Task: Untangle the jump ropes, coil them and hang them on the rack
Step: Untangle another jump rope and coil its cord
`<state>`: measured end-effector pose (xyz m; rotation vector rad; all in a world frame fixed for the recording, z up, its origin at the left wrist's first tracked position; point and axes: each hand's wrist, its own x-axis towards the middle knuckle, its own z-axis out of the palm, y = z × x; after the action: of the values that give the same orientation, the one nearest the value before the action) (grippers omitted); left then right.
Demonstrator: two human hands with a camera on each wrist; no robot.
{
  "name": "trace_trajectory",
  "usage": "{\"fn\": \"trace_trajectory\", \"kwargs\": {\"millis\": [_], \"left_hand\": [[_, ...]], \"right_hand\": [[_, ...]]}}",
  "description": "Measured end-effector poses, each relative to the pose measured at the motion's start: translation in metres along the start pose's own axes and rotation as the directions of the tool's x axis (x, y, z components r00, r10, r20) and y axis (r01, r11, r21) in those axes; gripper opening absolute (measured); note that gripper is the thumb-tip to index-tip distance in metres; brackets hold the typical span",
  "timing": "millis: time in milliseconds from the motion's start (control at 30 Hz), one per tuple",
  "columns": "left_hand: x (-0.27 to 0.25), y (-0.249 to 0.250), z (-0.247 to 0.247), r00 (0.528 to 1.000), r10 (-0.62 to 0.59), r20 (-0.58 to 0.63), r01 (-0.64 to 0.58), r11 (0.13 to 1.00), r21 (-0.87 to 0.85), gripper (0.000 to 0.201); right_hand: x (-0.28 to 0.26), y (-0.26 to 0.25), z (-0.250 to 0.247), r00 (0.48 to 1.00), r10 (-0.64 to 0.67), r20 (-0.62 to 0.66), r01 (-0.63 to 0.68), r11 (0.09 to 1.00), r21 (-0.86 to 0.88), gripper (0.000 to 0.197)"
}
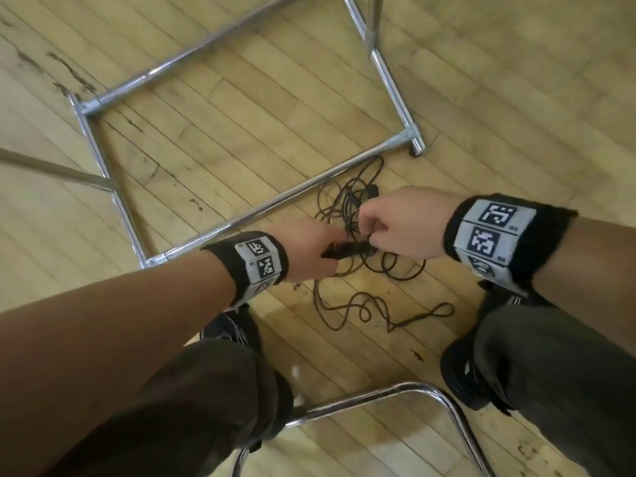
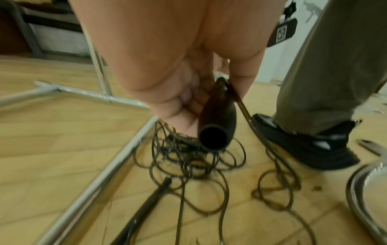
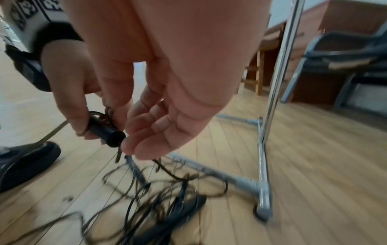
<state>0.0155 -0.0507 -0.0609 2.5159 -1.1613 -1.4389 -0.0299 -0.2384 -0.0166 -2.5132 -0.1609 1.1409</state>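
Your knees and the curved chrome chair frame (image 1: 406, 390) sit closest. Your left hand (image 1: 309, 251) curls round a black jump-rope handle (image 1: 339, 252); your right hand (image 1: 395, 225) pinches the cord beside it, fingers bent. Tangled jump ropes (image 1: 358, 270) lie on the wooden floor (image 1: 241, 139), just beside the rack (image 1: 282, 197) base.

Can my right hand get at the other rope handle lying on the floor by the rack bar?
Probably yes: the handle lies uncovered beside the rack bar, though the right hand pinches cord.
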Motion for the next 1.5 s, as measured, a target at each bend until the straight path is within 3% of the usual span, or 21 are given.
{"fn": "trace_trajectory", "kwargs": {"millis": [133,233,333,467,600,700,800,867,933,1000,1033,1133,1167,1267,1367,1400,1500], "left_hand": [[-0.063,0.031,-0.060,0.995,0.005,-0.099,-0.011,0.998,-0.056,0.013],[-0.116,0.056,-0.098,0.967,-0.020,-0.255,-0.025,0.985,-0.169,0.012],[-0.164,0.079,-0.122,0.919,-0.042,-0.393,-0.085,0.950,-0.301,0.006],[-0.212,0.099,-0.134,0.881,-0.044,-0.470,-0.147,0.921,-0.362,0.006],[-0.236,0.108,-0.128,0.842,-0.148,-0.519,-0.032,0.946,-0.322,0.014],[-0.240,0.118,-0.125,0.816,-0.230,-0.531,0.085,0.955,-0.284,0.026],[-0.236,0.133,-0.124,0.828,-0.096,-0.553,-0.041,0.972,-0.230,0.048],[-0.232,0.144,-0.123,0.843,-0.027,-0.537,-0.156,0.944,-0.292,0.047],[-0.230,0.150,-0.126,0.834,-0.017,-0.552,-0.227,0.900,-0.371,0.032],[-0.228,0.152,-0.135,0.835,-0.024,-0.550,-0.287,0.834,-0.472,0.033],[-0.226,0.151,-0.139,0.836,-0.020,-0.549,-0.339,0.768,-0.544,0.034],[-0.225,0.146,-0.154,0.819,-0.052,-0.572,-0.497,0.434,-0.751,0.026],[-0.227,0.144,-0.159,0.813,-0.060,-0.578,-0.519,0.375,-0.768,0.021],[-0.234,0.136,-0.165,0.832,-0.009,-0.554,-0.520,0.335,-0.786,0.008],[-0.243,0.130,-0.164,0.822,0.003,-0.569,-0.522,0.405,-0.751,0.040],[-0.247,0.128,-0.162,0.816,0.005,-0.578,-0.536,0.381,-0.754,0.044],[-0.265,0.120,-0.167,0.769,0.004,-0.640,-0.635,0.124,-0.762,0.042]], "right_hand": [[-0.043,-0.036,-0.056,0.996,-0.072,-0.059,0.071,0.997,-0.016,0.024],[-0.094,-0.055,-0.093,0.989,-0.105,-0.105,0.102,0.994,-0.029,0.029],[-0.142,-0.068,-0.110,0.978,-0.109,-0.178,0.103,0.994,-0.042,0.016],[-0.196,-0.082,-0.115,0.946,-0.080,-0.315,0.119,0.987,0.105,0.011],[-0.231,-0.095,-0.105,0.908,-0.032,-0.417,0.128,0.970,0.206,0.013],[-0.244,-0.103,-0.099,0.847,0.040,-0.530,0.129,0.952,0.278,0.033],[-0.250,-0.106,-0.099,0.836,0.050,-0.547,0.206,0.895,0.396,0.037],[-0.249,-0.105,-0.101,0.819,0.034,-0.573,0.318,0.804,0.503,0.032],[-0.247,-0.101,-0.106,0.798,0.027,-0.603,0.410,0.708,0.575,0.029],[-0.245,-0.097,-0.113,0.780,0.012,-0.626,0.468,0.653,0.596,0.027],[-0.245,-0.096,-0.117,0.770,0.011,-0.638,0.487,0.635,0.599,0.025],[-0.239,-0.094,-0.127,0.748,0.028,-0.663,0.502,0.630,0.593,0.023],[-0.236,-0.094,-0.129,0.750,0.028,-0.660,0.495,0.639,0.589,0.022],[-0.226,-0.101,-0.133,0.771,-0.006,-0.637,0.493,0.638,0.592,0.020],[-0.216,-0.109,-0.135,0.784,-0.058,-0.618,0.501,0.648,0.574,0.017],[-0.212,-0.112,-0.134,0.794,-0.062,-0.605,0.490,0.655,0.575,0.016],[-0.195,-0.112,-0.124,0.847,-0.032,-0.531,0.379,0.736,0.560,0.024]]}}
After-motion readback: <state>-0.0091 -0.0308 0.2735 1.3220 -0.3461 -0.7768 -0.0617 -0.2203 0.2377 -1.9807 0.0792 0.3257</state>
